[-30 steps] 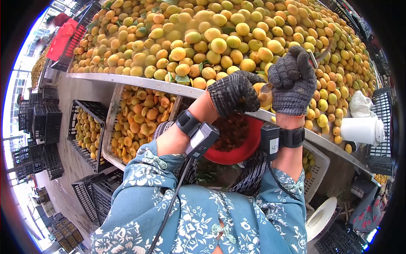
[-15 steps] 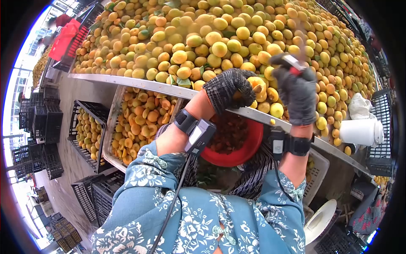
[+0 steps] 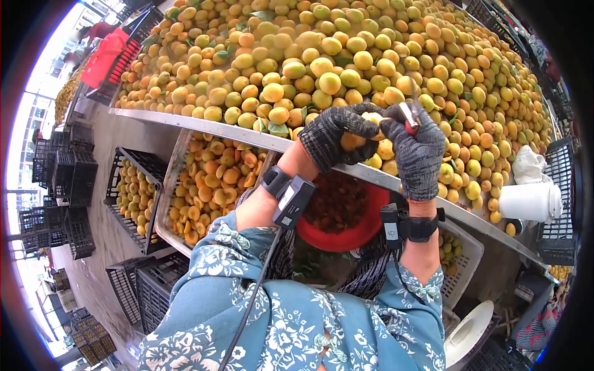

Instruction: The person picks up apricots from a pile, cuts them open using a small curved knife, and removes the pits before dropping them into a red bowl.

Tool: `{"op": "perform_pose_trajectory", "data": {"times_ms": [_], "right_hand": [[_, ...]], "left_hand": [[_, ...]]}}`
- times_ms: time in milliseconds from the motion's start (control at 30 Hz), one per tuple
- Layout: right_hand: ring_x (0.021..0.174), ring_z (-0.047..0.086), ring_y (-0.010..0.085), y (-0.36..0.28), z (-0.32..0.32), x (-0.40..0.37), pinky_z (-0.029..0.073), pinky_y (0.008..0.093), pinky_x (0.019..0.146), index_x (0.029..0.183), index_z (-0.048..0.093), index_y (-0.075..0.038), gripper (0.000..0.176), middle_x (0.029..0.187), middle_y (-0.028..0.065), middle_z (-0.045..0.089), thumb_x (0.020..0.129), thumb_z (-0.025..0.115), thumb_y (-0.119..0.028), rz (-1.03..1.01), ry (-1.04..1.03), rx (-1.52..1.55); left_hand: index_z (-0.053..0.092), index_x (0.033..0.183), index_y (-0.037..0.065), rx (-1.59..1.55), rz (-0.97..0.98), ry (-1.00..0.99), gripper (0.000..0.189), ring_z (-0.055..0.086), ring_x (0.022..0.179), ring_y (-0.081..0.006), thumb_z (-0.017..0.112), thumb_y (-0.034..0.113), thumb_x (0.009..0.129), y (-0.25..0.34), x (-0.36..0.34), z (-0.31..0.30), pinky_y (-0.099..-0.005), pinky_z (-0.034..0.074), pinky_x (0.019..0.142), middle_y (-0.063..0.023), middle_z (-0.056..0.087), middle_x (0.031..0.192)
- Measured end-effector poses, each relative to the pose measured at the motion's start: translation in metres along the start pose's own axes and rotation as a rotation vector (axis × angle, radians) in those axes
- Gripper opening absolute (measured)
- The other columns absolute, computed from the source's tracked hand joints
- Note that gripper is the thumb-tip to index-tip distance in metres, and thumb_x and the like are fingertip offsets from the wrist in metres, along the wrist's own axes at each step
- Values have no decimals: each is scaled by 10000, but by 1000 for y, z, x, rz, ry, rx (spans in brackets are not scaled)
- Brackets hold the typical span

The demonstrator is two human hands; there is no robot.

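The metal-edged table carries a heap of fruit on the far side; stacked black crates stand on the grey floor at left. The gloved left hand is closed on a single fruit at the near edge; the gloved right hand, just beside it, is clamped on a knife. Below, a red basin contains dark pieces; left of it, a white crate contains halved fruit.

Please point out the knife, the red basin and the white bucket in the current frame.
Knife point(image 3: 408, 115): head view, on its silver metal section.
Red basin point(image 3: 340, 242): head view, on its near wall.
White bucket point(image 3: 524, 201): head view, on its side wall.
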State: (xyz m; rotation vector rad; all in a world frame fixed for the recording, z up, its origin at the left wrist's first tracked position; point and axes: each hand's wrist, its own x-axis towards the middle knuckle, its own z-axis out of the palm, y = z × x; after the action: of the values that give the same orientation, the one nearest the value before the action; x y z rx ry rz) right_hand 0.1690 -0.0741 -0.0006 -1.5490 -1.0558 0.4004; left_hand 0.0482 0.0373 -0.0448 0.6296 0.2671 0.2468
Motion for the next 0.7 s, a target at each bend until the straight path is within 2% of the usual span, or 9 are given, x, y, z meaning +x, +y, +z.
{"op": "perform_pose_trajectory", "data": {"times_ms": [67, 100, 167, 300, 400, 467, 533, 600, 700], "right_hand": [[640, 604, 121, 9, 1, 3, 482, 272, 563, 891, 642, -21, 92, 711, 21, 602, 835, 670, -88, -9, 79, 122], [599, 582, 118, 13, -6, 6, 460, 258, 514, 899, 632, -22, 96, 700, 16, 591, 841, 662, -93, 144, 98, 505], [501, 527, 108, 19, -16, 13, 399, 226, 410, 911, 608, -40, 139, 674, 27, 568, 828, 674, -130, 305, 85, 1069], [483, 528, 118, 13, -21, 7, 408, 226, 412, 903, 605, -52, 134, 727, 54, 616, 815, 655, -141, 353, 148, 990], [506, 531, 94, 9, -20, 4, 405, 204, 432, 928, 640, -52, 131, 759, 51, 644, 812, 646, -115, 362, -27, 907], [551, 533, 58, -4, -13, 2, 393, 173, 458, 959, 678, -49, 154, 780, 44, 666, 812, 650, -83, 280, -16, 436], [601, 554, 56, -5, -6, 3, 429, 198, 499, 975, 698, -42, 168, 794, 46, 680, 813, 654, -64, 207, -58, 367], [646, 591, 81, -3, -2, 3, 479, 246, 554, 987, 688, -31, 175, 797, 52, 682, 820, 657, -72, -110, -73, -11], [643, 629, 187, -3, -5, 5, 502, 317, 602, 958, 676, -21, 178, 770, 114, 664, 795, 675, -94, -175, -89, -169]], "left_hand": [[616, 1060, 39, -61, 73, 129, 283, 629, 741, -127, 697, 38, 788, 0, -5, 18, -230, 518, 626, -61, 626, 951], [609, 1012, 56, 91, 166, 194, 242, 622, 649, -148, 694, 193, 832, 1, -9, 28, -237, 501, 539, -70, 632, 826], [603, 1003, 67, -12, 144, 154, 260, 608, 604, -154, 684, 254, 841, 0, -8, 23, -241, 481, 498, -68, 626, 780], [601, 980, 58, -86, 133, 43, 319, 593, 552, -158, 661, 347, 860, 0, -6, 11, -240, 446, 444, -57, 615, 711], [604, 964, 45, -36, 132, 69, 348, 590, 546, -154, 651, 376, 866, 2, -8, 16, -235, 435, 437, -50, 612, 698], [606, 955, 42, 6, 124, 129, 361, 588, 545, -152, 648, 389, 867, 0, -8, 20, -233, 431, 437, -48, 611, 695], [611, 935, 40, 31, 114, 190, 377, 578, 531, -148, 649, 409, 864, -2, -7, 20, -226, 425, 438, -43, 611, 690], [608, 980, 29, -5, 113, 173, 362, 600, 583, -165, 654, 370, 867, -4, -6, 14, -239, 455, 478, -64, 629, 765], [611, 1019, 25, -14, 72, 183, 335, 623, 638, -173, 662, 322, 872, -3, -7, 10, -249, 485, 523, -73, 648, 832]]}}
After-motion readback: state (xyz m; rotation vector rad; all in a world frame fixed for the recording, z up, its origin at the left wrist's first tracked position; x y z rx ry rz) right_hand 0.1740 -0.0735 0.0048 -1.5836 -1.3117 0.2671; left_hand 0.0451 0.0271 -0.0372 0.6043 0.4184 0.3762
